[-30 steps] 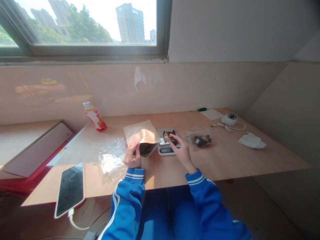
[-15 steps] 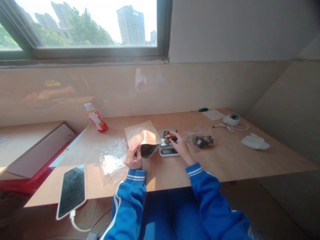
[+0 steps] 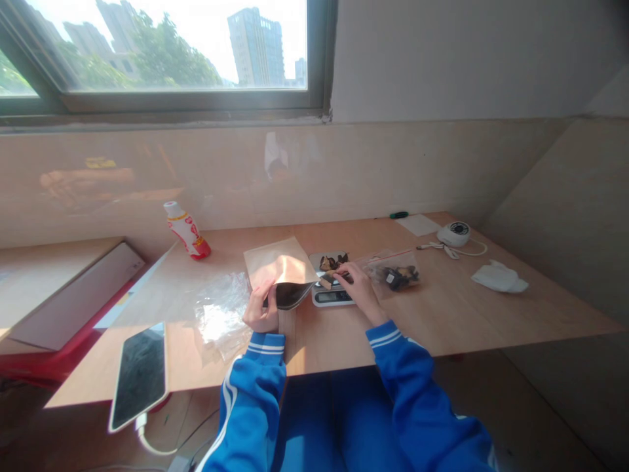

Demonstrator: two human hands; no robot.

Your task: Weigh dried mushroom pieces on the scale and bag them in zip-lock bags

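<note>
My left hand [image 3: 260, 309] is closed on the near edge of a tan kraft-paper pouch [image 3: 278, 257], whose dark mouth gapes toward the scale. My right hand [image 3: 360, 286] pinches a brown dried piece [image 3: 325, 282], perhaps dried mushroom, just beside that mouth. Beneath my right fingers is a small white kitchen scale [image 3: 319, 299]; its display faces me. More dark brown dried pieces [image 3: 333, 262] lie on its plate, partly hidden by the hand. Right of the scale rests a clear zip bag [image 3: 400, 275] with similar dark pieces and a small white label.
Crumpled clear plastic [image 3: 221, 314] lies left of the pouch. A phone [image 3: 140, 377] on a cable overhangs the front left edge. A red-and-white bottle [image 3: 187, 231] stands behind. To the right are a white round device [image 3: 454, 234], a tissue [image 3: 499, 277] and a green-handled tool [image 3: 399, 215].
My right hand has come slightly nearer to me, off the back of the plate, with a piece now pinched by the pouch mouth. My left hand keeps its hold on the pouch.
</note>
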